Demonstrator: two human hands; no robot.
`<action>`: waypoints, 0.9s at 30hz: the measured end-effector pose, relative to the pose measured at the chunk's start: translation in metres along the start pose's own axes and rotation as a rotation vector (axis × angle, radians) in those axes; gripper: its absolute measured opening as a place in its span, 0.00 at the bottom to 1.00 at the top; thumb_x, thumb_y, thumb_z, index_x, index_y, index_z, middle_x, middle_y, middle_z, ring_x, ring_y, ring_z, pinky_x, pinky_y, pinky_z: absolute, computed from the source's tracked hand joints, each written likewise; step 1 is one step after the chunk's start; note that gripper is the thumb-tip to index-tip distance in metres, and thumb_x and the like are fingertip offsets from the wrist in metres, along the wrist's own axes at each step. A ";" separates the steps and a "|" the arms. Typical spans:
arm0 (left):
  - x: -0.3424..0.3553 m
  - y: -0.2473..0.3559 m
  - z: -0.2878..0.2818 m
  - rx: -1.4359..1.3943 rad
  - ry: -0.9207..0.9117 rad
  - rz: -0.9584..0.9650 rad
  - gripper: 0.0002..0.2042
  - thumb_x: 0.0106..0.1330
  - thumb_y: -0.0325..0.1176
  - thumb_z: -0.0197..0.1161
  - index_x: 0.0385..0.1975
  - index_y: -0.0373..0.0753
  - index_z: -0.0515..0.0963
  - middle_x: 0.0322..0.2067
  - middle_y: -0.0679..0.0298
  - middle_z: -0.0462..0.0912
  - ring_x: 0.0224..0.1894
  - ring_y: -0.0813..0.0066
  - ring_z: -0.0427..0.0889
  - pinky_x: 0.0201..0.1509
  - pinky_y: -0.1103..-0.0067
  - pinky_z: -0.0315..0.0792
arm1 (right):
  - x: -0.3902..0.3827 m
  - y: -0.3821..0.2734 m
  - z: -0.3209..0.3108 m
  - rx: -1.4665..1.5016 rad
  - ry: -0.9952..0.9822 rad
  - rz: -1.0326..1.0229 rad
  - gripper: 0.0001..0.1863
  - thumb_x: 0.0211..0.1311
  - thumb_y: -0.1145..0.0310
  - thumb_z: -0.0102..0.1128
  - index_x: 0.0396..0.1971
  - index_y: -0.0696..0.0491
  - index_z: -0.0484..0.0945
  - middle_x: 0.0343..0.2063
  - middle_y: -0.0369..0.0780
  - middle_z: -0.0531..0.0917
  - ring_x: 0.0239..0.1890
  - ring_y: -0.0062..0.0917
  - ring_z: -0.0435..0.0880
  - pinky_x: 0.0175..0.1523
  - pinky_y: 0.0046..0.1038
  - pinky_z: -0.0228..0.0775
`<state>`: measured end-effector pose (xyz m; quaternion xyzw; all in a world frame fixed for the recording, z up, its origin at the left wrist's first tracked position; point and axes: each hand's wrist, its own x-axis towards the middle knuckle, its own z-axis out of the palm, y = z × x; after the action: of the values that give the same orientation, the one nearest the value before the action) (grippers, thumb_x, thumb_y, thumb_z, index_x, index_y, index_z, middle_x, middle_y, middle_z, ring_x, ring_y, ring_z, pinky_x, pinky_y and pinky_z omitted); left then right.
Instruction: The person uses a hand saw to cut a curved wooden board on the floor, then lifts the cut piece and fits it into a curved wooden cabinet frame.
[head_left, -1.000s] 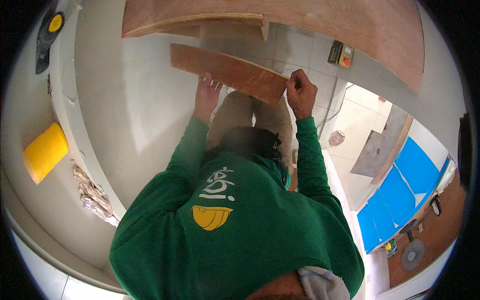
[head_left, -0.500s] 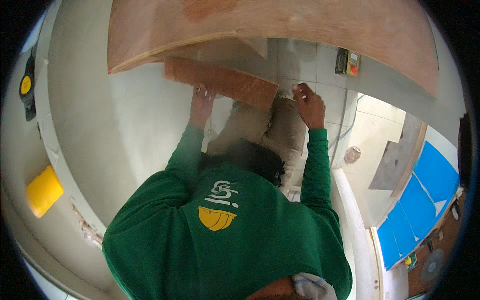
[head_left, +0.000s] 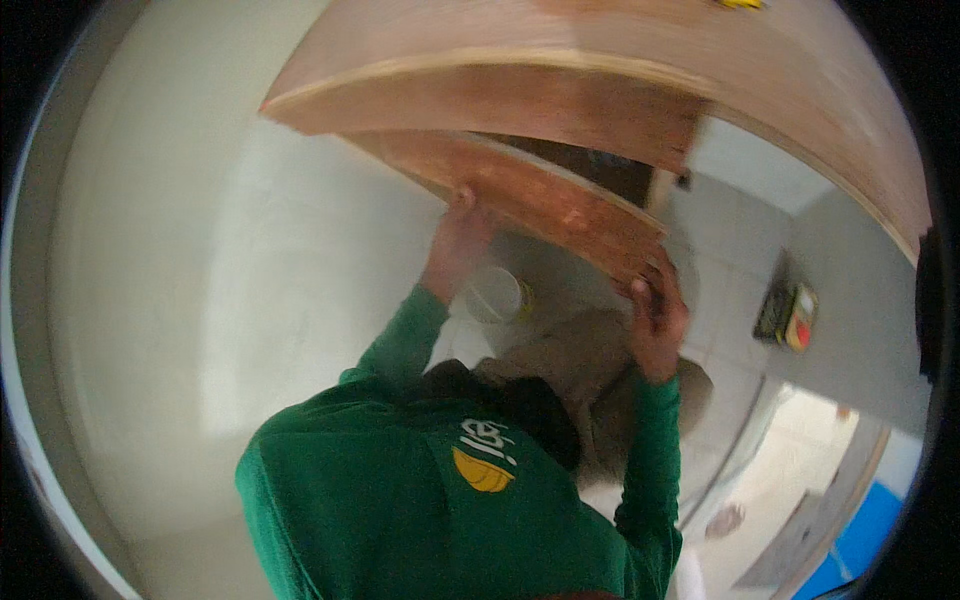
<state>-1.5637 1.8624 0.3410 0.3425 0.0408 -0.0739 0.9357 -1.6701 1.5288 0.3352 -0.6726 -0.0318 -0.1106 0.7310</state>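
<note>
A reddish-brown wooden board [head_left: 540, 200] lies slantwise below the wooden cabinet [head_left: 500, 95], its upper edge close under the cabinet's lower front. My left hand [head_left: 460, 245] grips the board's near edge left of its middle, thumb on its face. At the board's right end my right hand [head_left: 660, 315] is closed round the corner, fingers bent. Motion blurs both hands a little. Behind the board a dark opening [head_left: 585, 165] shows beneath the cabinet. I cannot tell whether the board touches the cabinet.
Between my arms a pale round bucket [head_left: 494, 296] stands on the floor. To the right, a dark box with a red and yellow label [head_left: 787, 313] sits by the grey wall. Plain wall [head_left: 200, 250] rises at left. A blue sheet [head_left: 868, 540] lies at lower right.
The board has moved up and right toward the cabinet's underside. My right hand, free of the board before, now grips its right end. The view has shifted, and the bucket has come into sight.
</note>
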 end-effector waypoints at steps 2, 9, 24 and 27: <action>0.010 -0.003 -0.013 0.001 -0.109 0.106 0.14 0.82 0.35 0.63 0.63 0.48 0.78 0.67 0.66 0.81 0.74 0.62 0.75 0.80 0.56 0.69 | 0.003 0.013 0.014 0.047 0.035 -0.049 0.30 0.84 0.63 0.60 0.79 0.58 0.67 0.52 0.45 0.89 0.54 0.29 0.88 0.58 0.36 0.85; 0.045 0.000 -0.050 -0.085 -0.282 0.256 0.10 0.79 0.35 0.66 0.56 0.50 0.79 0.64 0.69 0.82 0.73 0.59 0.75 0.78 0.55 0.70 | 0.025 0.050 0.045 0.020 0.222 -0.276 0.28 0.83 0.67 0.61 0.76 0.60 0.70 0.56 0.46 0.87 0.54 0.28 0.88 0.60 0.37 0.87; 0.050 -0.005 -0.018 -0.178 -0.323 0.400 0.25 0.79 0.31 0.65 0.73 0.48 0.67 0.72 0.63 0.75 0.76 0.58 0.70 0.85 0.50 0.59 | 0.051 0.034 0.095 0.493 0.503 -0.252 0.13 0.78 0.71 0.68 0.51 0.58 0.72 0.42 0.48 0.90 0.43 0.33 0.93 0.51 0.36 0.91; 0.051 -0.005 -0.013 -0.191 -0.309 0.417 0.25 0.79 0.31 0.65 0.73 0.47 0.67 0.72 0.62 0.75 0.76 0.57 0.70 0.85 0.51 0.59 | 0.055 0.026 0.106 0.545 0.513 -0.261 0.15 0.77 0.67 0.70 0.51 0.58 0.74 0.41 0.46 0.89 0.43 0.35 0.93 0.52 0.37 0.90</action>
<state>-1.5148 1.8610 0.3217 0.2383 -0.1668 0.0732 0.9540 -1.6000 1.6291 0.3307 -0.3947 0.0384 -0.3543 0.8469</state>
